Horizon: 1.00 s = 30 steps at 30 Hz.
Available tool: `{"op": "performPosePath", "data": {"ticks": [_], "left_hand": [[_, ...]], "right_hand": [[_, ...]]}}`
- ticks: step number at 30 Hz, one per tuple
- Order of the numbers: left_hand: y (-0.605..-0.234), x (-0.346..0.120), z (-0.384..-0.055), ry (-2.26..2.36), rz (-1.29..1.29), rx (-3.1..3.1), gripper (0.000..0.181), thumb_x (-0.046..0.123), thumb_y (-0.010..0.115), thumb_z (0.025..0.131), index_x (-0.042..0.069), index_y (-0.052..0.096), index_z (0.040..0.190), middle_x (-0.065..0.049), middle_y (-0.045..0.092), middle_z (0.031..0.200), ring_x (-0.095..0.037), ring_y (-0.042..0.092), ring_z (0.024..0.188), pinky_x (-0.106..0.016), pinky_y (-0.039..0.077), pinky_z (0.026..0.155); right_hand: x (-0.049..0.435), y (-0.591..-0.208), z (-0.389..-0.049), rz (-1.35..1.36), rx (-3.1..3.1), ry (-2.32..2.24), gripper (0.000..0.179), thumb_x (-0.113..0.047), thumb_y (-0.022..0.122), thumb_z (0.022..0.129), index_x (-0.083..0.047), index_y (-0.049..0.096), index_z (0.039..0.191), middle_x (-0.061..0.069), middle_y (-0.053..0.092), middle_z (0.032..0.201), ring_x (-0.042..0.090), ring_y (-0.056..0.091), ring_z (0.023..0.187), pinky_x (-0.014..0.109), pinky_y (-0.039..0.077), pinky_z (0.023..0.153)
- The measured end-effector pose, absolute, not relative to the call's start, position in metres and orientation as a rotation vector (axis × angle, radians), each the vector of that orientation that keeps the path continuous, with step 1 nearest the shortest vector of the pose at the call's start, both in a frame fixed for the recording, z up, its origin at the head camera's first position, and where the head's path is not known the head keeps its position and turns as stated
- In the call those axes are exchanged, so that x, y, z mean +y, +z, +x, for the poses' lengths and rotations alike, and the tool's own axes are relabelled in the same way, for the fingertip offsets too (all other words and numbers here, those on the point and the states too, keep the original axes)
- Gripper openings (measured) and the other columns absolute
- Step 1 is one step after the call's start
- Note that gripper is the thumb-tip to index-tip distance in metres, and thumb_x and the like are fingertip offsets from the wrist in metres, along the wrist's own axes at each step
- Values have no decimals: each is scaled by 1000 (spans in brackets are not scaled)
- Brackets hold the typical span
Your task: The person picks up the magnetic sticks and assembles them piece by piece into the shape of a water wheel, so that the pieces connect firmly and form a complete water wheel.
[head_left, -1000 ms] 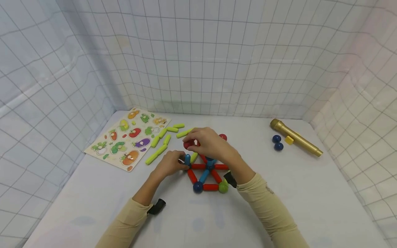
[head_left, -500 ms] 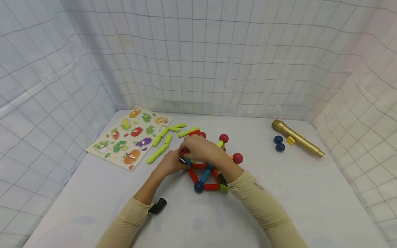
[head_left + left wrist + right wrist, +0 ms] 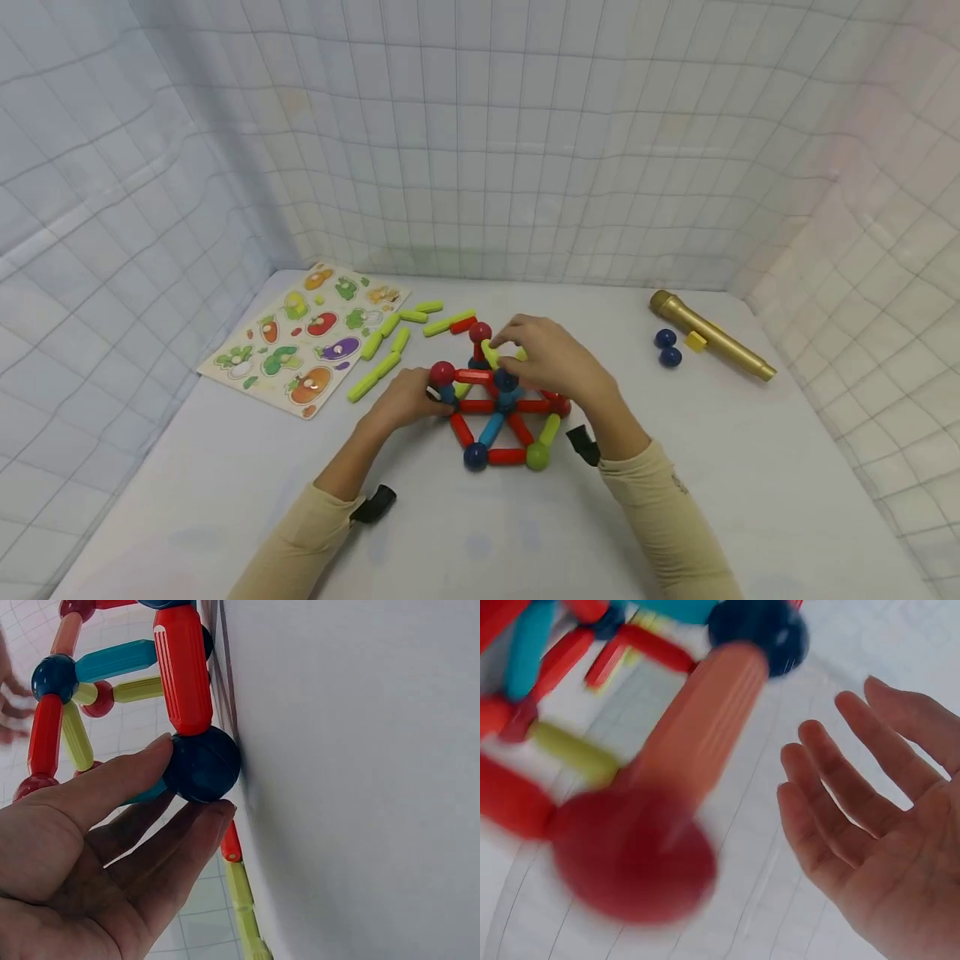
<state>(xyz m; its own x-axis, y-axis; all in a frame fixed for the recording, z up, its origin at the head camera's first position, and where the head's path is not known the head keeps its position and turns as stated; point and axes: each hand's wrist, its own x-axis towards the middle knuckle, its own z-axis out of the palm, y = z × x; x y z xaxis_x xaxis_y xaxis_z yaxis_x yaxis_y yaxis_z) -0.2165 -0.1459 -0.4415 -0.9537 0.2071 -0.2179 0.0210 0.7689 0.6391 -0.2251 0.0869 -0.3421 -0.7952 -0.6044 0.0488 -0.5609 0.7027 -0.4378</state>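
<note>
Standing on the table, a ball-and-stick frame is gripped at its left corner — a dark blue ball is pinched between thumb and fingers of the left hand. The right hand is held near, fingers spread apart. Beyond, yellow-green sticks, a vegetable puzzle board and — rightward — a gold microphone are seen.

There were two hands, one ball-and-stick frame, one puzzle board, one microphone, one block and two loose blue balls.
</note>
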Motion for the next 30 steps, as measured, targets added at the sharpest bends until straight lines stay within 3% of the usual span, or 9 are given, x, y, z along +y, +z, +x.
{"op": "performPosePath", "data": {"ticks": [7,11,20,30], "left_hand": [[-445,-157,-206,930,75,2667,39,20,82,77,-1,67,106,-9,71,90,-17,61,77,-31,56,71],[-447,-158,-198,933,60,2642,41,21,83,77,-2,66,106,-8,70,87,-17,60,75,-30,56,70],[-448,-151,-190,911,47,2694,37,18,81,78,-4,65,103,-9,70,84,-16,60,70,-29,56,66],[-441,-142,-192,884,54,2742,37,18,79,80,-6,65,104,-12,70,85,-17,63,70,-31,58,66]], "right_hand": [[121,-367,-210,-879,2841,-635,31,-32,71,88,-15,72,114,7,66,117,24,59,109,42,53,92],[138,-376,-204,-806,2886,-652,29,-27,74,86,-15,72,112,4,66,112,23,60,106,41,54,89],[163,-376,-210,-816,2776,-773,20,-21,75,85,-13,74,103,-3,68,92,13,60,82,23,50,66],[167,-370,-216,-776,2805,-778,22,-20,75,86,-11,74,106,0,69,94,14,62,83,24,52,66]]}}
